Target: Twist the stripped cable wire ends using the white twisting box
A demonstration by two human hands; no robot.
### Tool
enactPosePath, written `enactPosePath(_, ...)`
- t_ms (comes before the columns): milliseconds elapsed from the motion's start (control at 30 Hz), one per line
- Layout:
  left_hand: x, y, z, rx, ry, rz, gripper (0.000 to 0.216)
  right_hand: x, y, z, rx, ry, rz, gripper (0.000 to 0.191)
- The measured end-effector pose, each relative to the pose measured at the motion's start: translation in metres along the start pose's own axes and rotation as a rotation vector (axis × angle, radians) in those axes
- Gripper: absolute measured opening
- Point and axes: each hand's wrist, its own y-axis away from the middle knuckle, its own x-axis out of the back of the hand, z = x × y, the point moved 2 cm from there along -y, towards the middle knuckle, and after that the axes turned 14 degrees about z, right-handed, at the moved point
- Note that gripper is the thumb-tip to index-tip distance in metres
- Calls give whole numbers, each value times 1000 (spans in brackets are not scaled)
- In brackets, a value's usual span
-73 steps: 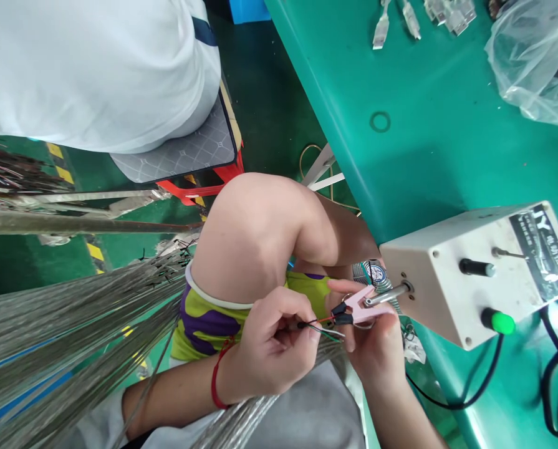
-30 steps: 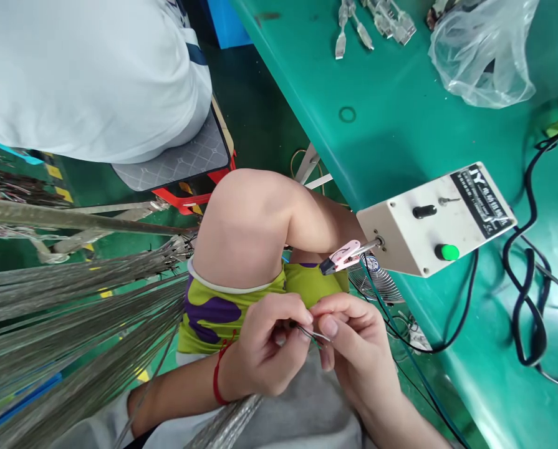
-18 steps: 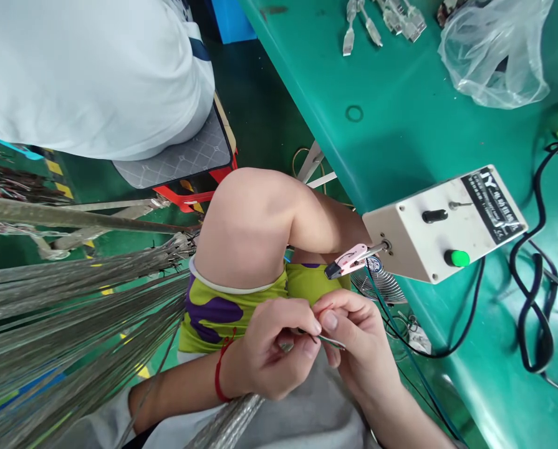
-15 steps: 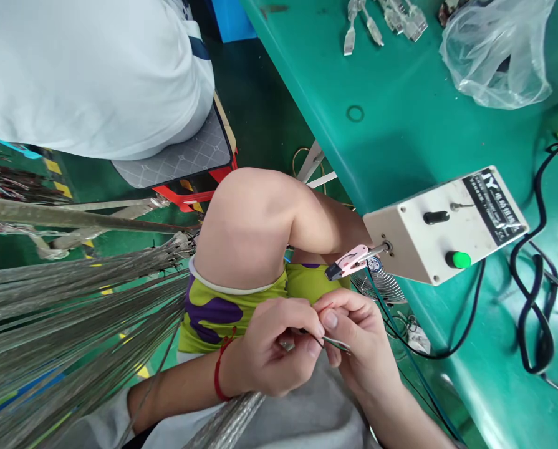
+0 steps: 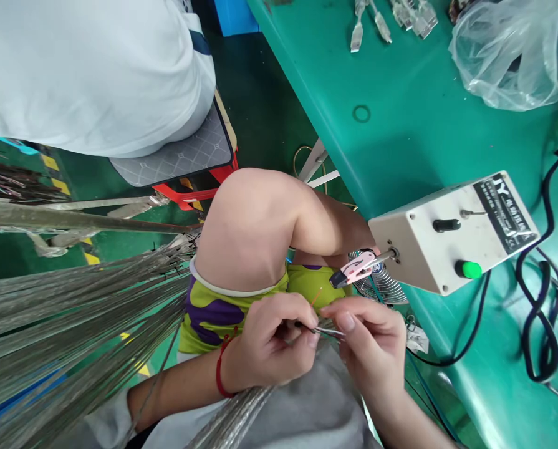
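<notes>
My left hand (image 5: 269, 343), a red string round its wrist, is closed on the end of a thin silver cable (image 5: 302, 325) above my lap. Fine coloured wires (image 5: 328, 330) stick out of that end, one red strand pointing up. My right hand (image 5: 372, 346) pinches those wires between thumb and fingers, touching the left fingertips. Just above the hands a pink clip (image 5: 356, 269) sits on the metal shaft of a white box machine (image 5: 451, 234) with a green button, standing at the edge of the green bench (image 5: 400, 112). Nothing is in the clip.
A big bundle of silver cables (image 5: 73, 324) fans out at the left and runs under my left arm. Another person in white (image 5: 86, 68) sits on a stool at the upper left. A plastic bag (image 5: 507, 56), loose connectors (image 5: 391, 19) and black cords (image 5: 535, 312) lie on the bench.
Earlier my right hand squeezed the pink clip with the wires at its jaws. It has let go and both hands have dropped below the clip, working the wire ends. The view has shifted slightly.
</notes>
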Motion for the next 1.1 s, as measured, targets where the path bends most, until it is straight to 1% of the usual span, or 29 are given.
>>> enactPosePath(33, 1, 1, -1, 11, 1, 7, 9, 1, 0, -3, 91, 37, 2, 7)
enactPosePath(67, 1, 1, -2, 19, -3, 11, 10, 1, 0, -5, 172, 62, -10, 5)
enactPosePath(100, 2, 1, -2, 22, -13, 12, 11, 1, 0, -7, 239, 77, -32, 9)
enactPosePath(133, 2, 0, -3, 18, -26, 10, 11, -1, 0, -9, 285, 84, -53, 11)
enactPosePath(200, 1, -1, -3, 10, -46, 3, 11, -3, -1, -9, 317, 87, -76, 11)
enactPosePath(333, 0, -4, -3, 21, -36, 7, 14, -1, -2, -1, 247, 64, -56, 13)
enactPosePath(433, 0, -2, -4, 51, -11, 26, 22, 0, -3, 3, 204, 57, -73, 18)
enactPosePath(500, 0, -2, -6, 71, 17, 41, 24, 1, -4, 3, 171, 50, -78, 17)
enactPosePath(667, -3, -4, -8, 85, 84, 41, 15, 4, -4, 7, 40, 34, -40, 8)
enactPosePath(700, -4, -5, -8, 86, 91, 46, 13, 6, -4, 9, 10, 41, -18, 11)
enactPosePath(733, -4, -6, -8, 87, 96, 52, 11, 7, -4, 11, -17, 47, 10, 18)
enactPosePath(833, -4, -9, -7, 88, 95, 82, 6, 8, -8, 13, -56, 20, 47, 49)
enactPosePath(900, -4, -10, -7, 90, 89, 96, 4, 4, -12, 13, -83, -9, 45, 65)
enactPosePath(933, -4, -11, -7, 94, 88, 101, 4, 2, -14, 12, -106, -18, 47, 69)
enactPosePath(1000, -4, -12, -8, 105, 93, 110, 5, -3, -19, 10, -160, -27, 77, 71)
enactPosePath(1100, -6, -15, -8, 113, 112, 127, 5, -7, -25, 3, -190, -98, 103, 63)
